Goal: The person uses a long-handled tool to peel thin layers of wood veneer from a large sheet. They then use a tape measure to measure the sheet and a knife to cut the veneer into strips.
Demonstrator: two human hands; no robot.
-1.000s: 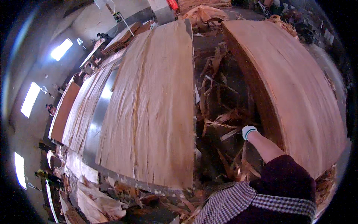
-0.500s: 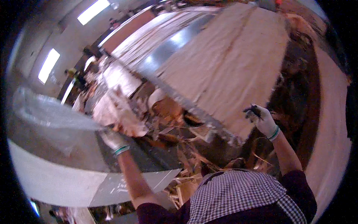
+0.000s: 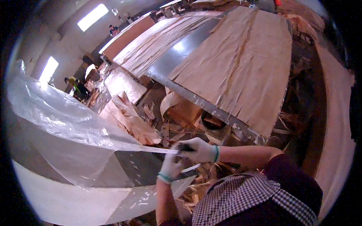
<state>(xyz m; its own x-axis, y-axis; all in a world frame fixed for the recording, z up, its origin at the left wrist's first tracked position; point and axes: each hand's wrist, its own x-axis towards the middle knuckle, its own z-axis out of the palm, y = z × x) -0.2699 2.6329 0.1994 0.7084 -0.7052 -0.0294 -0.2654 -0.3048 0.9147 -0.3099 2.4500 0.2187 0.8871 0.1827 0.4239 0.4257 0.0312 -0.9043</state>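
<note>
Both gloved hands meet low in the middle of my view: my right hand is closed around a small dark object I cannot identify, pinching the corner of a clear plastic sheet against it, while my left hand sits just below and left of it, fingers curled onto the same edge of the sheet and touching a thin pale strip that sticks out to the right. I see the plastic sheet billowing up and away to my left, with a white board lying under it along the lower edge and a dark worktop surface showing between them. Ahead of my hands, a wide sheet of wood veneer rests on a long metal-edged table, its near edge ragged. Torn veneer scraps are piled on the floor between the table and my hands. Far off at the upper left, a person in a yellow-green top stands near a bright window.
</note>
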